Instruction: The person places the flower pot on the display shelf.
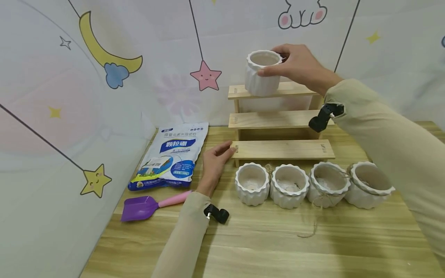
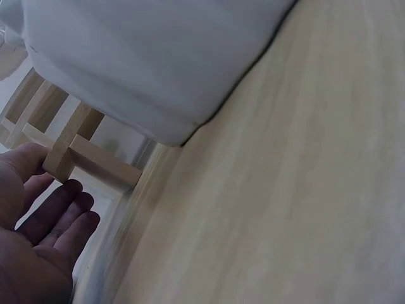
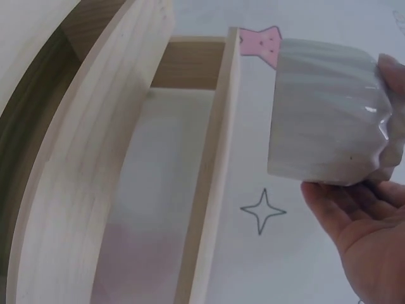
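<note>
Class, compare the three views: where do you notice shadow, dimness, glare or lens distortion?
Head view: soft shadow on the wooden table below the right sleeve; left wrist view: dim and slightly hazy, the left hand partly in shadow; right wrist view: small glare spots on the white flowerpot, and a wooden shelf plank looks bowed, probably lens distortion.

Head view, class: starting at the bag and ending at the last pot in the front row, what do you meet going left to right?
Blue-and-white plastic bag → left hand → first white scalloped ceramic pot → second pot → third pot → fourth pot.
</note>
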{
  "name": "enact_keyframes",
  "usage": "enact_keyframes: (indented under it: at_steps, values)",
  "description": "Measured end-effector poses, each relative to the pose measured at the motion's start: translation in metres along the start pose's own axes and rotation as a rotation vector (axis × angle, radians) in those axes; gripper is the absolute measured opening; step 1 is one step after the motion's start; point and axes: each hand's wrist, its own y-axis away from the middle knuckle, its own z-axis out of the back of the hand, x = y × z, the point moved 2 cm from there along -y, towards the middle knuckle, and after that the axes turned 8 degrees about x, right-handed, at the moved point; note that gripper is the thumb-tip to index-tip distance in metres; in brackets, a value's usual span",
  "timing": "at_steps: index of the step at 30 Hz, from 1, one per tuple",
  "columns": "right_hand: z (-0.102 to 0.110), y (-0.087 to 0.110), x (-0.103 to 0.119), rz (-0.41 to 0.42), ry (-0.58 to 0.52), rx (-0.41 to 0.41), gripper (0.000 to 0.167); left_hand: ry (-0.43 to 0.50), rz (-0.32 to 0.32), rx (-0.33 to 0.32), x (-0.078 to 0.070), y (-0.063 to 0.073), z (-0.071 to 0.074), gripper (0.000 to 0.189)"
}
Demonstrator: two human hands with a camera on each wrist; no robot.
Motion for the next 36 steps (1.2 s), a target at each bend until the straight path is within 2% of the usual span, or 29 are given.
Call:
enact_keyframes:
  at_steps: [11,18,31,36]
  values:
    - [-0.010,-0.023,0.008,-0.043,-0.036,-0.006,0.082,0.000,0.014,0.011,0.002,0.000,-0.002,0.030]
    - [-0.017,-0.033,0.010,-0.053,0.008,-0.025,0.081,0.026,0.001,0.006,0.003,-0.001,-0.004,0.029]
    - [-0.022,-0.037,0.005,-0.061,0.061,-0.043,0.082,0.013,0.026,0.027,0.004,-0.003,-0.008,0.030]
    - [-0.027,-0.040,0.005,-0.063,0.065,-0.025,0.082,0.017,0.032,0.018,0.004,-0.002,-0.007,0.029]
